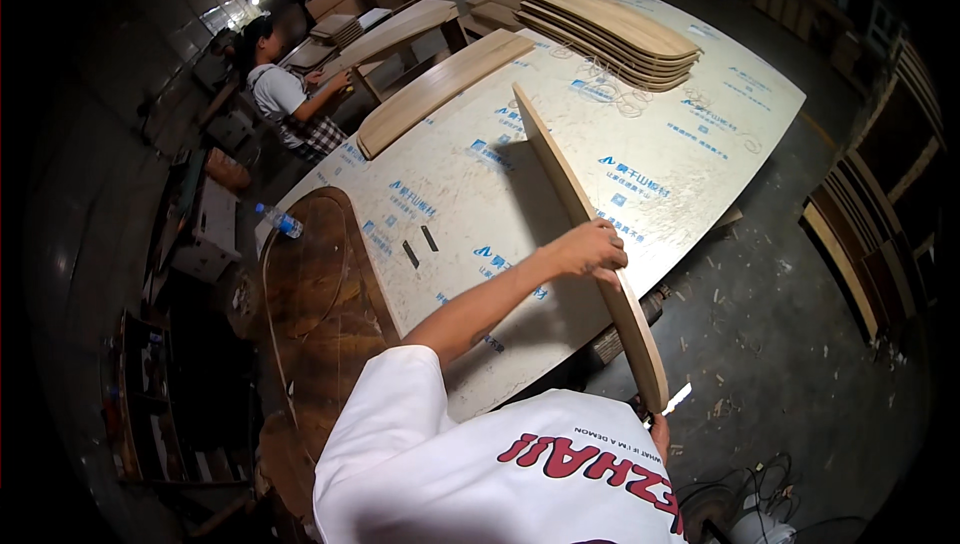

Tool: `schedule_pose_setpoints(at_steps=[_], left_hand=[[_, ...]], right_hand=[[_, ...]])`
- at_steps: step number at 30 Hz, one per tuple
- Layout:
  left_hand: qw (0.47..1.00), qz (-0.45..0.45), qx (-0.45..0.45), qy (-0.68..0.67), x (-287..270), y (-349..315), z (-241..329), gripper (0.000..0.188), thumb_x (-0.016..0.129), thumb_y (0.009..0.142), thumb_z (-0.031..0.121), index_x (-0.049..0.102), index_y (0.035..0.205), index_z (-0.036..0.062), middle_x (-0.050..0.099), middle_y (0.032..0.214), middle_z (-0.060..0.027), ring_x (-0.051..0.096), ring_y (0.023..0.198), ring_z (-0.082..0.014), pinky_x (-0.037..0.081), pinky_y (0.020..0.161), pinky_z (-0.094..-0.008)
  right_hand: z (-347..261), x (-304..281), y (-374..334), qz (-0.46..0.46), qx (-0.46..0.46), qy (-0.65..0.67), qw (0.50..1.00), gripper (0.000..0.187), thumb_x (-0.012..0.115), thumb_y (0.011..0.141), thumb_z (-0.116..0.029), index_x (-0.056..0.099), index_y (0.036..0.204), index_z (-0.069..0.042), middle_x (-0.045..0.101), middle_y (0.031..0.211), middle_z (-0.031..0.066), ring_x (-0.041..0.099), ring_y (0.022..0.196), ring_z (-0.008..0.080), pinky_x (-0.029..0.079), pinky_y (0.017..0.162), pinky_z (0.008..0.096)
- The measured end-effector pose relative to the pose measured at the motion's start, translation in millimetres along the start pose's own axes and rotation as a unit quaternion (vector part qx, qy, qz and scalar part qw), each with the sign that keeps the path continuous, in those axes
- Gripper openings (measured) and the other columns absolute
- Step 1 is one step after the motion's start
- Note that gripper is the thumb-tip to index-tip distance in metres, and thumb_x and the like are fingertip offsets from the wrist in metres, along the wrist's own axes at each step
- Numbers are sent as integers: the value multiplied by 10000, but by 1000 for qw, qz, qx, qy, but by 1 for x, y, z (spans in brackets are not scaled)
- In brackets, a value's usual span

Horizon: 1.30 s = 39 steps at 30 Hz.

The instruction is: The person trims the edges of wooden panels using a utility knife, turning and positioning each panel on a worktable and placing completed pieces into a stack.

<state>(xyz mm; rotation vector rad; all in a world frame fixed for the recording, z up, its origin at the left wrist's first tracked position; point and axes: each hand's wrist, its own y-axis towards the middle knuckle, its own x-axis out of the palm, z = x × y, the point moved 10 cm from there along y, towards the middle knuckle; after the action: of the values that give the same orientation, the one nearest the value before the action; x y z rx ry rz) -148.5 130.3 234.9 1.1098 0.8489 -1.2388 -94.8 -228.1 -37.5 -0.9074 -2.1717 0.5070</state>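
A long pale wooden board with a rounded end stands on its edge across the white sheet-topped table, its near end sticking out past the table's edge. My left hand is closed over the board's upper edge, near its middle. By the near end is my right hand, mostly hidden behind the board and my shirt; its fingers cannot be made out. Two small dark strips lie on the table left of the board.
Behind sits a stack of similar boards, with a single board along the table's left edge. A brown panel with a water bottle adjoins the near left. A co-worker stands far left. Panels lean at right.
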Motion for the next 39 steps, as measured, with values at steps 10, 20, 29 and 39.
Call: schedule_pose_setpoints(at_steps=[10,20,29,39], left_hand=[[995,-40,-13,-87,21,17,2,528,710,771,598,725,899,86,643,862,-28,583,930,-205,409,872,-364],[996,79,-7,-38,63,53,-30,303,708,877,410,740,813,115,650,743,-87,635,771,-280,471,702,-411],[998,19,-50,-31,156,147,-53,437,548,955,457,748,862,81,692,884,-162,628,944,-344,416,889,-491],[991,-42,-123,37,207,118,-68,394,552,961,399,744,909,59,681,948,-167,617,986,-342,364,963,-519]], right_hand=[[38,-43,12,64,57,164,983,253,585,969,-267,640,1063,-38,684,863,98,635,727,211,533,656,358],[22,-91,5,243,21,-59,968,200,672,930,-205,643,999,-19,678,784,92,660,601,218,547,526,356],[-16,-79,2,213,-117,53,969,471,730,922,-239,542,1314,-59,592,792,27,571,575,150,504,520,295],[-42,-58,14,187,-99,-134,968,193,698,821,29,530,860,-60,592,721,25,585,579,149,502,542,297]])
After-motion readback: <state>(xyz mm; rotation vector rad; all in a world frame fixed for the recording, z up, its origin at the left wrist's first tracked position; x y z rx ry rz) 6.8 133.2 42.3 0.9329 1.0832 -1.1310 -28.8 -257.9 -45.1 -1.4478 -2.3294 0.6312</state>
